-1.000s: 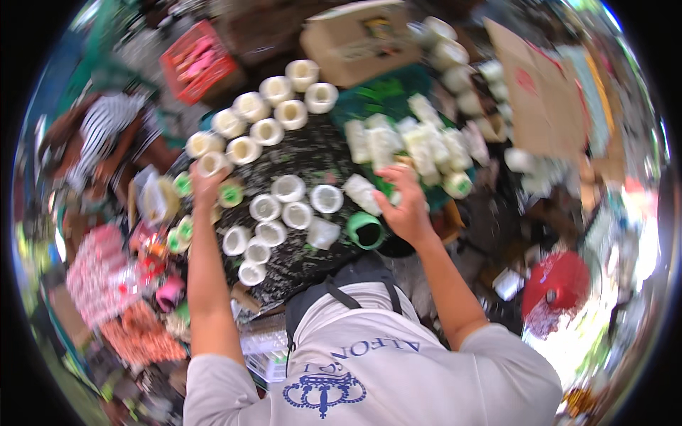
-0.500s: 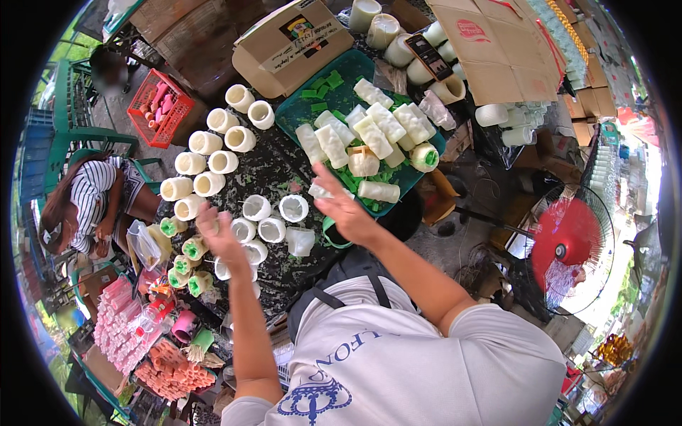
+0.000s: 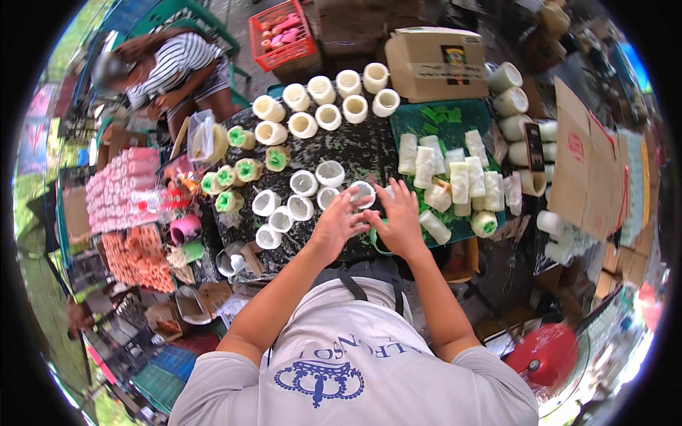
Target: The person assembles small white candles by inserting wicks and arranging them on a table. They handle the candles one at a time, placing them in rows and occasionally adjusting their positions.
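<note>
My left hand (image 3: 339,226) is over the near middle of the dark table, fingers apart and nothing visibly gripped. Just beyond its fingertips stands a white, thin-walled cup (image 3: 363,190); I cannot tell whether they touch. Close beside it, my right hand (image 3: 399,219) has its fingers spread, partly covering a whitish piece behind them. Several similar translucent white cups (image 3: 304,183) stand to the left of my hands. To the right, a green tray (image 3: 465,113) holds lumpy white wax-like cylinders (image 3: 459,182) and bright green chunks (image 3: 440,113).
Two rows of cream hollow cylinders (image 3: 328,116) line the table's far side. Green-filled cylinders (image 3: 249,170) stand at left, near pink stacked sticks (image 3: 124,188). A cardboard box (image 3: 437,64) and a phone (image 3: 533,148) are beyond. Another person (image 3: 177,71) sits far left; a red fan (image 3: 547,358) stands right.
The view has swung, so the table appears rotated and shifted. My left hand has come away from the cream cylinders toward my right hand, and both are now close together by the cups.
</note>
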